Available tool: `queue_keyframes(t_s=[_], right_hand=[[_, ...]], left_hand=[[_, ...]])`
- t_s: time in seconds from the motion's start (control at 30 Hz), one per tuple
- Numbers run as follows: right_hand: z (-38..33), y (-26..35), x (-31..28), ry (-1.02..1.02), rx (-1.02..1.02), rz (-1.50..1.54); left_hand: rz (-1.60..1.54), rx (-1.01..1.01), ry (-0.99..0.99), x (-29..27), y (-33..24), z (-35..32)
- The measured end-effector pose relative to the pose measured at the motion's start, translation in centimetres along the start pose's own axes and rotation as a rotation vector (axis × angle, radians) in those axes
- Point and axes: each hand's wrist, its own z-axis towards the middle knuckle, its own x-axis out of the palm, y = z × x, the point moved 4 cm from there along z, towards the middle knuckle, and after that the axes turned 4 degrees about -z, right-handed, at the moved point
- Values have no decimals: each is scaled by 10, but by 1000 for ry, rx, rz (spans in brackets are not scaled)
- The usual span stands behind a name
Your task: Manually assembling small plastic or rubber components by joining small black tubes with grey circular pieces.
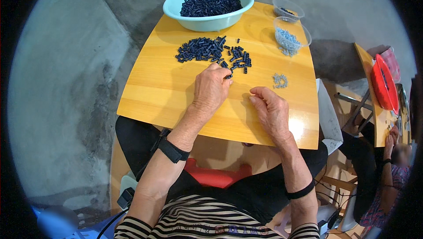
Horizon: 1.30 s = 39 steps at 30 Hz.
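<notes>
My left hand is at the near edge of a loose pile of small dark blue tube-like pieces. Its fingers are closed on one small dark blue piece, which shows beside the fingertips. Several more such pieces lie scattered just beyond it. My right hand hovers over the table, with its fingers curled and thumb and forefinger close together; whatever is between them is too small to make out. Past it lies a small heap of clear or silvery bits.
On the yellow wooden table, a pale turquoise basin full of dark pieces stands at the far side. Two clear plastic bowls sit at the far right, holding small parts. Another person's hands are at a second table with a red basin.
</notes>
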Motion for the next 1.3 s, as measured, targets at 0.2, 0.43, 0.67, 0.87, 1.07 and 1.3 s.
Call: queue_keyframes(t_s=[0.2,0.43,0.67,0.87,1.07,1.3], right_hand=[[0,0,-1,3,17,5],[0,5,0,-2,-38,-19],[0,6,-2,11,-62,-45],[-2,-8,-2,67,263,436],[1,-10,-9,164,427,615],[1,-9,-11,183,444,631]], left_hand=[[-105,-36,36,0,-1,0],[-70,-38,54,5,2,1],[-79,1,39,2,4,1],[-565,-314,231,-17,-2,-15],[-905,-290,350,-28,-10,-28],[-919,-234,468,-29,-15,-32]])
